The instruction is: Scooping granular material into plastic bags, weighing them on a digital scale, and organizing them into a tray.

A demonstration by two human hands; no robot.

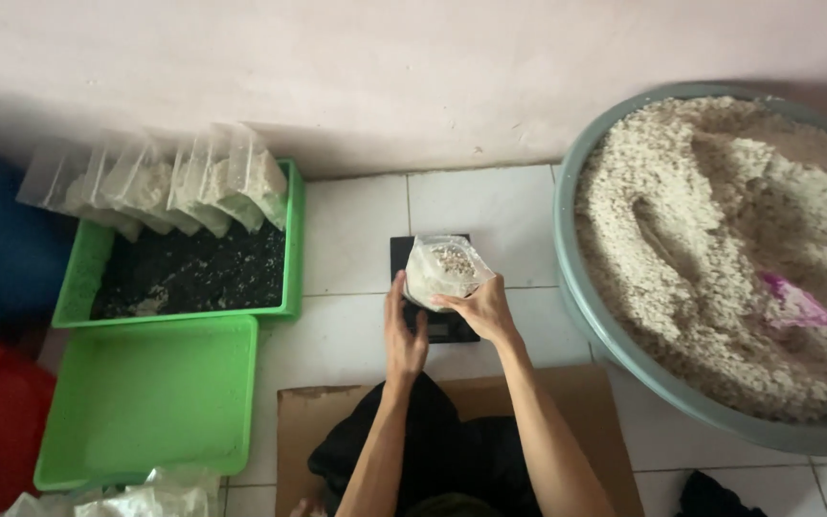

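Note:
A clear plastic bag (442, 268) partly filled with pale granules stands on a small black scale (404, 251) on the white tiled floor. My left hand (402, 335) rests against the bag's left side, fingers upright. My right hand (480, 308) grips the bag's right lower edge. Both forearms reach forward from my lap.
A big grey basin (576, 306) heaped with pale granules sits at the right, a pink scoop (801, 306) lying in it. At the left, a green tray (291, 239) holds several filled bags (193, 187); a second green tray (145, 402) lies nearer. Cardboard (299, 431) is under me.

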